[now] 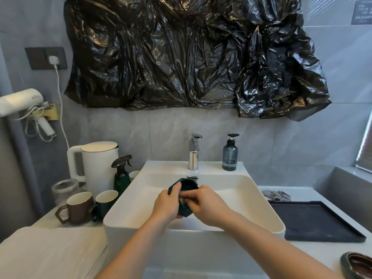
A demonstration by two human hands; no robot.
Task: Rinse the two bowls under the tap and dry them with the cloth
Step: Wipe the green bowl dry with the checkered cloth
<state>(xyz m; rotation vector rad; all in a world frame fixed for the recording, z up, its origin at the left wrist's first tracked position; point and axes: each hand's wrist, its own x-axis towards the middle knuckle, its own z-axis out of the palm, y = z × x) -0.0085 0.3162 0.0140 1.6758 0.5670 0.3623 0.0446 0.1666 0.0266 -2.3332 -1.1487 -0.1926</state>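
A dark green bowl is tilted over the white sink, below the chrome tap. My left hand grips its left rim, thumb inside. My right hand has its curled fingers inside the bowl, against the pale inner wall. No water stream is visible from the tap. A second bowl, brown inside, sits on the counter at the bottom right corner. A crumpled grey cloth lies on the counter right of the sink.
A black tray lies right of the sink. A soap pump bottle stands beside the tap. Left of the sink are a brown mug, a green mug, a spray bottle, a white kettle and a glass jar.
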